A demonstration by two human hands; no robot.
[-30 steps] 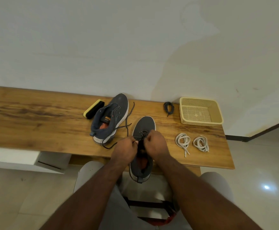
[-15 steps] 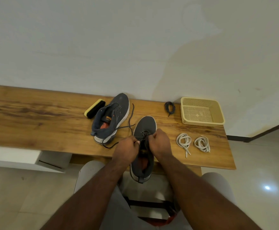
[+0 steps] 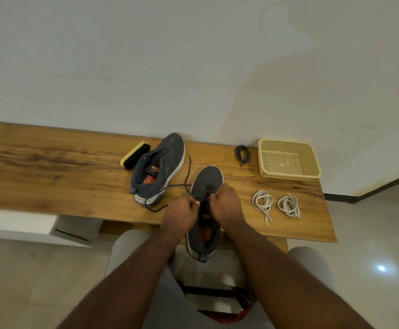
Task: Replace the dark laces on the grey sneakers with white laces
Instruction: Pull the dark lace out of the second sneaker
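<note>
Grey sneaker's (image 3: 206, 184) eyelets behind both hands (image 3: 180, 213), grip unclear.

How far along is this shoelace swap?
One dark lace lies coiled beside the basket, apparently already removed. Both hands, left and right, are pulling the dark lace from the near sneaker. Both white laces wait unused.

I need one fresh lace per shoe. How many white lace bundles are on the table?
2: one white lace bundle just right of the sneaker being worked on, the other white lace bundle beside it, nearer the table's right end. None hidden, apparently.
</note>
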